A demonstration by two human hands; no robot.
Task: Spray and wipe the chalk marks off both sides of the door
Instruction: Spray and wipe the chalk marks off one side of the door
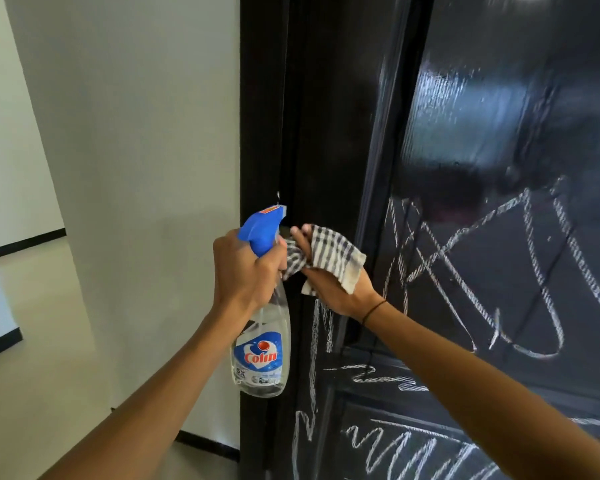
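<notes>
A glossy black door [499,116] fills the right half of the view. White chalk marks [465,271] cover its middle and lower panels; the upper panel looks wet and shiny. My left hand [243,271] grips the neck of a clear spray bottle [262,355] with a blue trigger head, held upright beside the door's left edge. My right hand [329,282] holds a striped grey-and-white cloth [329,254] against the door's left stile, right next to the bottle's nozzle.
The black door frame [260,133] stands just left of the door. A pale wall [136,150] with a black skirting board [205,441] runs to the left, above a light floor [42,393].
</notes>
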